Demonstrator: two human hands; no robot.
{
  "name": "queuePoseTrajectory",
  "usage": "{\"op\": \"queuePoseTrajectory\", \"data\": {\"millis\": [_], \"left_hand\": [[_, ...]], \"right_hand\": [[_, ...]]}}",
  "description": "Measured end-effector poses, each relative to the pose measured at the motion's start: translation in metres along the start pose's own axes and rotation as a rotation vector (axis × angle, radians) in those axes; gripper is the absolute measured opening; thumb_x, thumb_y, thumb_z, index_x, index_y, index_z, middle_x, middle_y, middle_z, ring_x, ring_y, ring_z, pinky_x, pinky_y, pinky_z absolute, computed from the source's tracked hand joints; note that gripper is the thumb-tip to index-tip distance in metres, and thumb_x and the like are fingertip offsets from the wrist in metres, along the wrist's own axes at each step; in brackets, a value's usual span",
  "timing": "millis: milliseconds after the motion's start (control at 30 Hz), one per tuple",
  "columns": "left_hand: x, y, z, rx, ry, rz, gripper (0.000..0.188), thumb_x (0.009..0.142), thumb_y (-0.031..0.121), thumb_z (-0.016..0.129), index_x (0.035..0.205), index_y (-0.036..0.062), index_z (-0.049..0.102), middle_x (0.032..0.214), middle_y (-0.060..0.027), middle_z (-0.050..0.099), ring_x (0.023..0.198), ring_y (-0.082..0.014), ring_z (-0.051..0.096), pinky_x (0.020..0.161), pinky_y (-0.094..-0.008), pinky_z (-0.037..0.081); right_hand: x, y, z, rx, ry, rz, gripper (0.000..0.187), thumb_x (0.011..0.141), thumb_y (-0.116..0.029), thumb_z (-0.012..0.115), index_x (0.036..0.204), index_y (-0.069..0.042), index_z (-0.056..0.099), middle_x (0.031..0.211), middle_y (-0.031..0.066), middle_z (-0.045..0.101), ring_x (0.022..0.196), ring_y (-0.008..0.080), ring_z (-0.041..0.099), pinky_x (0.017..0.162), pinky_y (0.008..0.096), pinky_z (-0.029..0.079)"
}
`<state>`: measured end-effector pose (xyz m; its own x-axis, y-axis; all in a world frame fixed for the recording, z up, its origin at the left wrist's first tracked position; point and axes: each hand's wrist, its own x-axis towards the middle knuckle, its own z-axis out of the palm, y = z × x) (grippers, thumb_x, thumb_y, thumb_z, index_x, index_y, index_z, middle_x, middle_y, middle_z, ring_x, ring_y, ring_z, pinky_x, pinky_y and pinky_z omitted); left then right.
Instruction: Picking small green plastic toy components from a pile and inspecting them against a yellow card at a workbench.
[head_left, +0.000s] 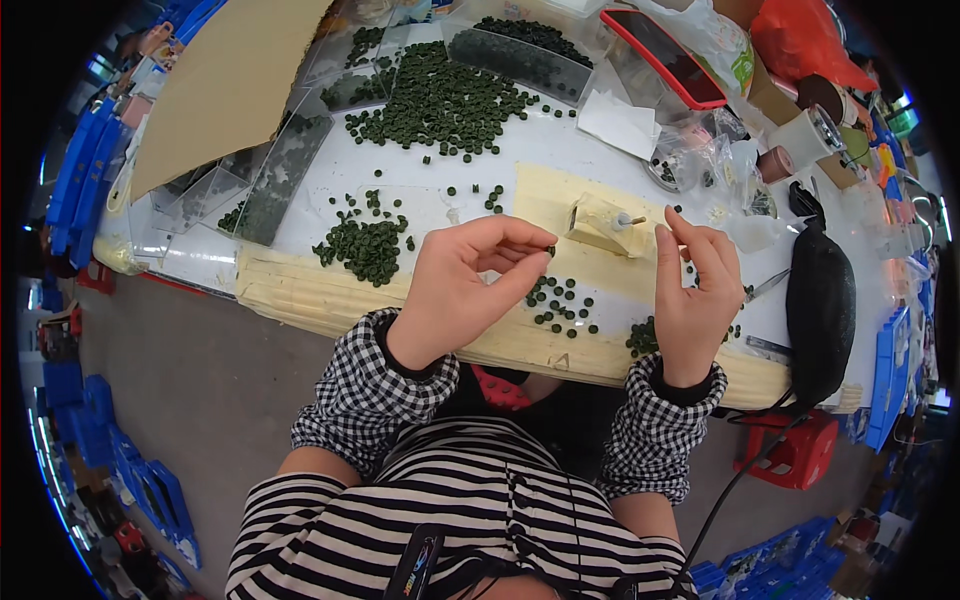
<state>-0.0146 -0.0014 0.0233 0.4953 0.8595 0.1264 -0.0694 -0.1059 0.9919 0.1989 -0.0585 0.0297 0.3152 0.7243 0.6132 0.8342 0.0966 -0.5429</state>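
My left hand (465,285) is closed, thumb and forefinger pinching a small dark green bead (551,251). Just right of it, a tape-wrapped block (603,226) rests on the table, with a pale grey spindle (625,219) and a thin metal pin sticking out toward my right hand (698,285). That hand is raised beside the pin, its thumb and forefinger slightly apart and nothing visible between them. Below the block lie several loose green beads (562,303), and a small heap of them (642,338) sits partly behind my right wrist.
A big pile of green beads (430,100) covers the far middle; another heap (362,248) lies at left. Cardboard (230,90) and clear plastic trays (285,180) stand far left. A red-cased phone (665,58), a black pouch (820,300) and tweezers (768,284) are to the right.
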Motion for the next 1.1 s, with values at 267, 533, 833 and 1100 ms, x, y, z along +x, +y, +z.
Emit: {"op": "queuePoseTrajectory", "data": {"millis": [267, 533, 833, 1100], "left_hand": [[0.010, -0.010, 0.000, -0.795, -0.180, -0.338, 0.026, 0.098, 0.007, 0.054, 0.122, -0.0018, 0.057, 0.103, -0.0107, 0.068, 0.088, -0.0112, 0.066, 0.078, -0.0214, 0.055], [0.011, -0.020, -0.001, -0.924, -0.237, -0.363, 0.026, 0.098, 0.008, 0.054, 0.122, -0.0007, 0.057, 0.104, -0.0100, 0.067, 0.090, -0.0104, 0.065, 0.078, -0.0198, 0.055], [0.009, -0.022, 0.000, -0.973, -0.281, -0.339, 0.026, 0.097, 0.006, 0.056, 0.122, -0.0012, 0.058, 0.110, -0.0130, 0.066, 0.094, -0.0136, 0.067, 0.084, -0.0227, 0.056], [0.009, -0.022, 0.001, -0.948, -0.286, -0.325, 0.024, 0.097, 0.007, 0.055, 0.121, 0.0022, 0.059, 0.109, -0.0098, 0.066, 0.093, -0.0106, 0.065, 0.081, -0.0198, 0.055]], "right_hand": [[0.008, -0.004, 0.010, 0.091, -0.073, 0.009, 0.015, 0.078, -0.006, 0.074, 0.092, -0.002, 0.070, 0.084, 0.0082, 0.064, 0.077, 0.0209, 0.059, 0.066, 0.0306, 0.047], [0.007, -0.024, -0.008, 0.171, 0.104, -0.003, 0.013, 0.078, 0.001, 0.072, 0.091, -0.002, 0.071, 0.086, 0.0089, 0.064, 0.079, 0.0191, 0.060, 0.069, 0.0290, 0.047], [-0.010, -0.043, 0.009, 0.795, -0.039, 0.126, 0.009, 0.095, -0.004, 0.057, 0.100, 0.003, 0.058, 0.095, 0.0106, 0.064, 0.086, 0.0154, 0.064, 0.078, 0.0253, 0.049], [-0.010, -0.043, 0.014, 0.820, -0.143, 0.142, 0.012, 0.099, -0.007, 0.049, 0.103, 0.005, 0.053, 0.099, 0.0121, 0.063, 0.089, 0.0169, 0.068, 0.080, 0.0264, 0.053]]}}
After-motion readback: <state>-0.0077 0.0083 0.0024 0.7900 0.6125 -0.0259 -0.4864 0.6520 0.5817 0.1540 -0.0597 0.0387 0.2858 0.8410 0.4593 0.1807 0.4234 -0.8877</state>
